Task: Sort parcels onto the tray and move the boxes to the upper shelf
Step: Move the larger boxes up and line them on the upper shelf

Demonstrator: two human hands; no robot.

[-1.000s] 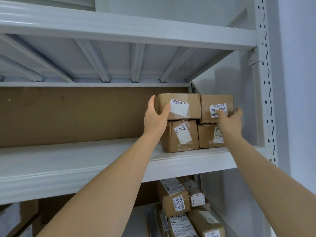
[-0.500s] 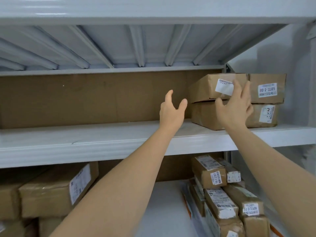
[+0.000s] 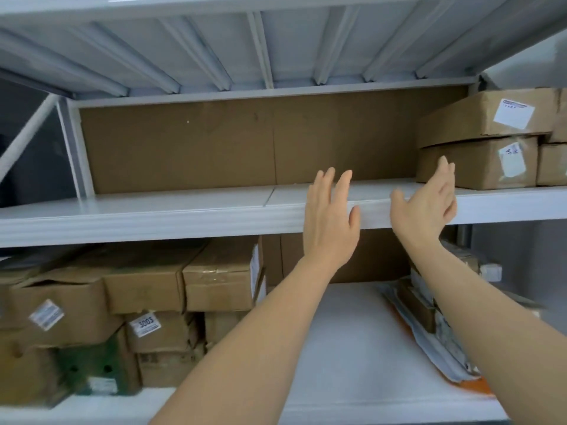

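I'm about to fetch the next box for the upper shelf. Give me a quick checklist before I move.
1. Left hand holds nothing: ok.
2. Right hand holds nothing, clear of the stacked boxes: ok.
3. Bare room on the upper shelf left of the stack: ok.
4. Top box sits square on the lower one: not ok, it overhangs.
5. Boxes on the lower shelf ready to grab: ok.

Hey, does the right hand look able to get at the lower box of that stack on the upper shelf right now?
Probably yes. The right hand is open and holds nothing, its fingertips close by the lower box's left front corner. Nothing stands between them on the upper shelf; another box sits on top, though.
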